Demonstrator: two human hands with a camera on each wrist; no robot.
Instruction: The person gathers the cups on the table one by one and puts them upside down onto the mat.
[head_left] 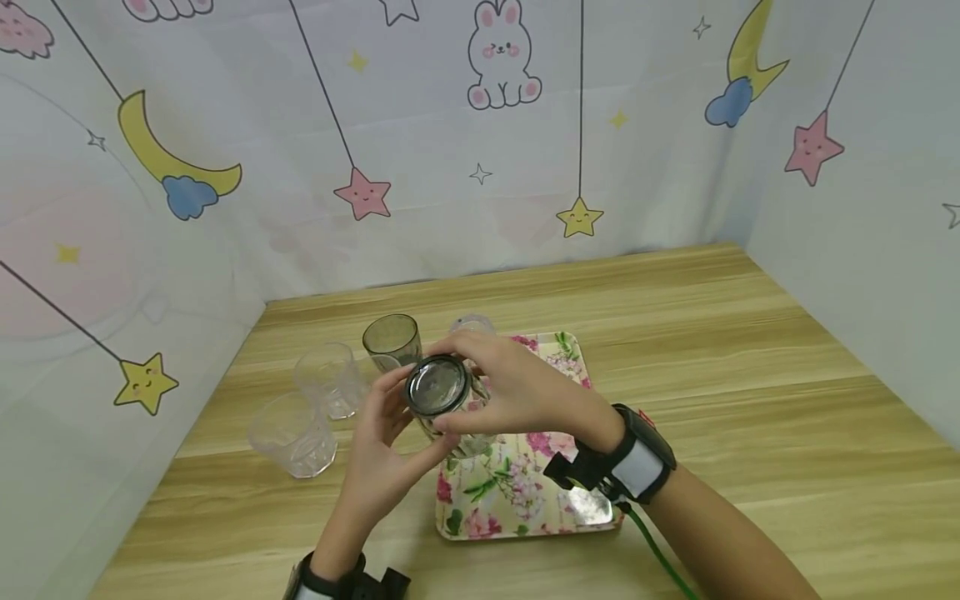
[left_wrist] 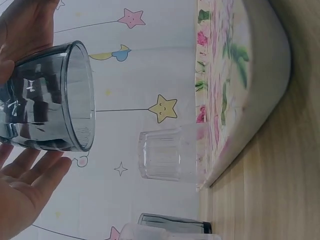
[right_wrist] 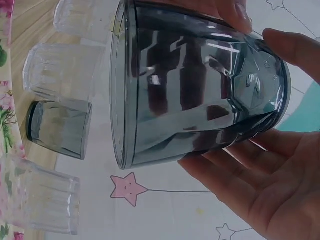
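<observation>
Both hands hold a grey-tinted drinking glass point(head_left: 437, 386) over the floral tray point(head_left: 517, 492), its base up and its rim down. My left hand point(head_left: 378, 454) is around its left side, fingers behind and thumb in front. With thumb and fingers, my right hand point(head_left: 517, 383) grips it near the base from the right. In the right wrist view the tinted glass point(right_wrist: 190, 85) looks empty. A clear glass point(left_wrist: 167, 155) is at the tray's far left corner, partly hidden behind the right hand in the head view.
Left of the tray, another tinted glass point(head_left: 392, 337) is on the wooden table point(head_left: 720, 367), with clear glasses point(head_left: 292, 433) nearby. A printed cloth wall point(head_left: 450, 150) surrounds the table at the back and sides. A green cable point(head_left: 652, 542) trails from the right wrist.
</observation>
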